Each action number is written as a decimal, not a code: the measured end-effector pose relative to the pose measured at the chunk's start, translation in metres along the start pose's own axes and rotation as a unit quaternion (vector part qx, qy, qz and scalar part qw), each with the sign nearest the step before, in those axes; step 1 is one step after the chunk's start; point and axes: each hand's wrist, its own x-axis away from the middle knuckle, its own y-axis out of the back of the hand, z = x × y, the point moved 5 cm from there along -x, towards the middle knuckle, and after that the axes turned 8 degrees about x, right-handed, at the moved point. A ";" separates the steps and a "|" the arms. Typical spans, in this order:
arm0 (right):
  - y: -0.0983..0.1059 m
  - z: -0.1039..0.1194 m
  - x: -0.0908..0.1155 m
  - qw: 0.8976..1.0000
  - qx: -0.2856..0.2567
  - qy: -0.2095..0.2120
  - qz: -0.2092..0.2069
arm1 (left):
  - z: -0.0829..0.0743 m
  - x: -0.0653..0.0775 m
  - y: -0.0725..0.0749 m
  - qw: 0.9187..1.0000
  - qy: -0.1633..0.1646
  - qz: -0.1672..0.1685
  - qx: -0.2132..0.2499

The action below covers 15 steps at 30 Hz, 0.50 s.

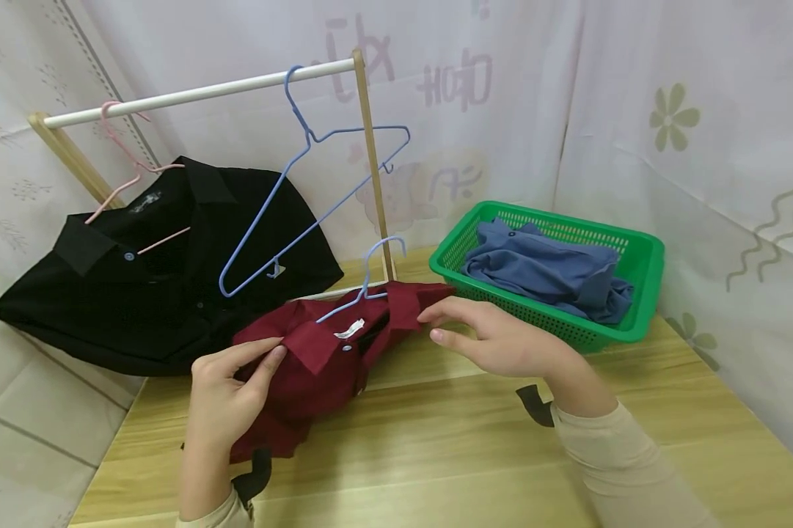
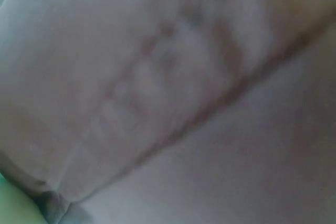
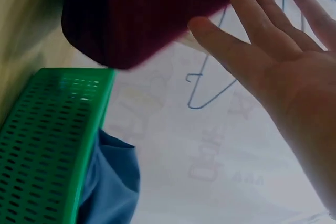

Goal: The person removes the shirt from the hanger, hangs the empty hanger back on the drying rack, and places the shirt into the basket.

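A dark red collared shirt (image 1: 317,374) hangs tilted above the wooden table, with a light blue hanger (image 1: 367,282) inside its neck. At the left side of the collar, my left hand (image 1: 227,392) pinches the cloth between thumb and fingers. My right hand (image 1: 495,334) is at the collar's right side, fingertips by its edge. In the right wrist view that hand (image 3: 283,56) has its fingers extended beside the red cloth (image 3: 147,14); whether they touch it is unclear. The left wrist view is filled by a blurred close surface.
A white-barred rack (image 1: 205,92) with wooden posts stands behind. From it hang a black shirt (image 1: 251,213) on a pink hanger (image 1: 132,158) and a bare blue hanger (image 1: 264,205). Right of it, a green basket (image 1: 650,279) holds a blue garment (image 1: 541,264) on the table (image 1: 475,455).
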 end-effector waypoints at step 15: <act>0.017 -0.018 -0.011 0.991 0.032 -0.017 -0.132 | 0.001 -0.057 -0.054 0.999 -0.004 -0.007 0.051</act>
